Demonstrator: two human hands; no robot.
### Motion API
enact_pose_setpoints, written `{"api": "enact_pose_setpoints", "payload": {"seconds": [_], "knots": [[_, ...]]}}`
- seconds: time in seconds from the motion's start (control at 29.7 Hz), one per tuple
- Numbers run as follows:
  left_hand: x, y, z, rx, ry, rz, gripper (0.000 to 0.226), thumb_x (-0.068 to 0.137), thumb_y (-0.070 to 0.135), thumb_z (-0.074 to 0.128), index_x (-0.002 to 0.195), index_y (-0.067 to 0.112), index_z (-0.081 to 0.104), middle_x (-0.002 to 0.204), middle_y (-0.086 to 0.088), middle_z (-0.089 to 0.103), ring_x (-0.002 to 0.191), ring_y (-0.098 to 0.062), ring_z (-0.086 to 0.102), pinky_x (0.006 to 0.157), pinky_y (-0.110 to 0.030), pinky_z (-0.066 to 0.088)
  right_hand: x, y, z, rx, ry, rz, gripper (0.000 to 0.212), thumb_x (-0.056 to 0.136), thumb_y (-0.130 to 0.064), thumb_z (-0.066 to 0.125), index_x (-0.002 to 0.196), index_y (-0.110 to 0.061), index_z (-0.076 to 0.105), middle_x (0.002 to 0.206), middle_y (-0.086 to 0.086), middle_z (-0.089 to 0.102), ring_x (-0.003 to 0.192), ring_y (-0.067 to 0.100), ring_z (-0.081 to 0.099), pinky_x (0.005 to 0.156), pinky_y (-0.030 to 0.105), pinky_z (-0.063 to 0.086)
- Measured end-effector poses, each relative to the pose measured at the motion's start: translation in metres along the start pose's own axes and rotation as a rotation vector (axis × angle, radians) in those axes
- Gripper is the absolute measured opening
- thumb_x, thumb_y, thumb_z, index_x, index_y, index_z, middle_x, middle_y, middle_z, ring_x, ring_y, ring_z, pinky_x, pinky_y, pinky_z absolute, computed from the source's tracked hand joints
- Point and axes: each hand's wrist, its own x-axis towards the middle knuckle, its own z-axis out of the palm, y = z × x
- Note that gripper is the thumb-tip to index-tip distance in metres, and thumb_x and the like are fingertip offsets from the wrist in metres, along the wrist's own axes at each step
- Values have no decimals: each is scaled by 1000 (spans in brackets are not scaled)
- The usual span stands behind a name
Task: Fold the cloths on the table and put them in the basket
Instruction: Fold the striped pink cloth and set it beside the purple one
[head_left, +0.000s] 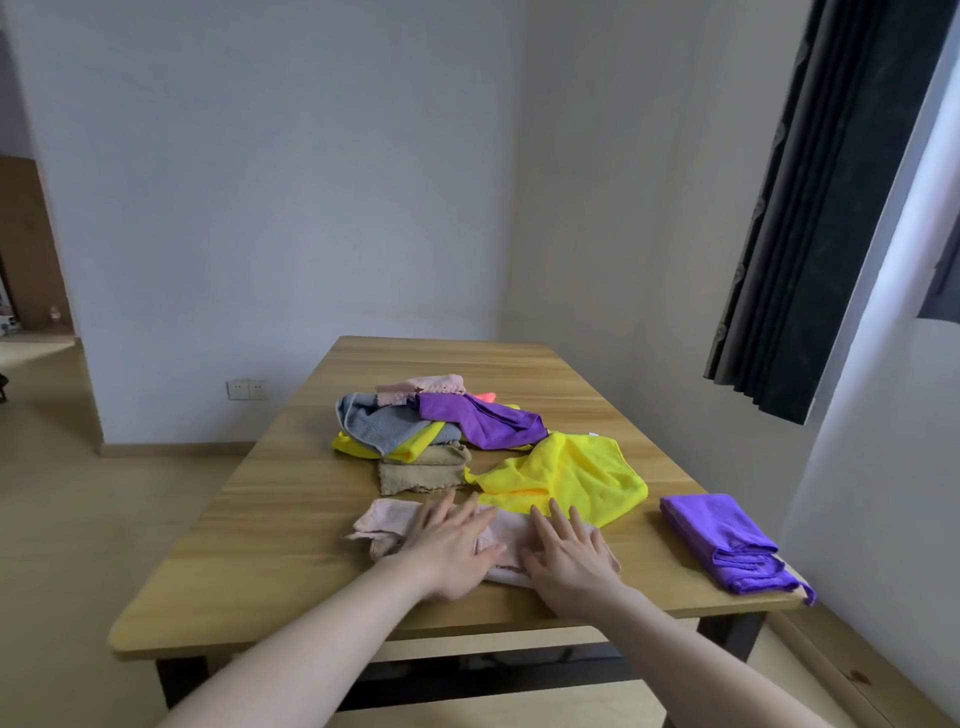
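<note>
Hands, left hand (451, 546) and right hand (569, 558), lay flat with fingers straight on pink cloth (387, 522), its long axis running left-right across worktop (270, 525).

Wooden table (291, 499) under loose cloth pile (436, 423), pink cloth (384, 522), folded purple cloth (727, 540).

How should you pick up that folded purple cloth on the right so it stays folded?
Probably by the layered end nearest the table's front edge of the folded purple cloth, coming from the right side. The stacked edges show there, so a pinch across them likely holds every layer together. Its far end is a smooth fold.
</note>
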Motion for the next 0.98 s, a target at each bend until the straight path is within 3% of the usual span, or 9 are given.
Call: {"api": "enact_pose_setpoints", "payload": {"seconds": [0.2,0.57,0.78,0.91,0.98], "knots": [[2,-7,18,69,-32,-19,70,99,70,17,159,44,-7,168,9,-19,153,-23,-25,124,-49,-16,-1,10,14,-11,9,8,70,103,-58,15,163,-26,-1,170,4,-11,156,27,-14,124,54,-7],[-5,1,32,54,-9,-104,71,97,71,14,159,44,-9,167,6,-23,153,-29,-26,122,-52,-18,-1,16,17,-34,-15,-32,71,102,-62,10,163,-28,-3,170,3,-12,156,25,-16,124,54,-10],[-25,1,35,40,58,-12,72,100,69,14,161,38,-5,167,12,-21,153,-19,-25,125,-47,-13,-9,27,10,-48,-39,-87,69,103,-61,11,162,-29,-6,169,1,-16,155,22,-20,124,53,-12],[-28,5,35,67,40,32,75,97,73,10,161,38,-5,167,15,-18,153,-16,-24,125,-45,-13,-6,37,5,-45,-54,-81,79,94,-73,3,162,-33,-7,169,0,-18,154,22,-22,123,53,-14],[-24,11,33,67,36,23,72,99,70,15,162,37,-1,168,15,-13,155,-18,-18,126,-46,-9,-6,39,5,-18,-24,-24,79,97,-73,12,162,-33,-7,169,1,-17,155,24,-20,124,53,-11]]}}
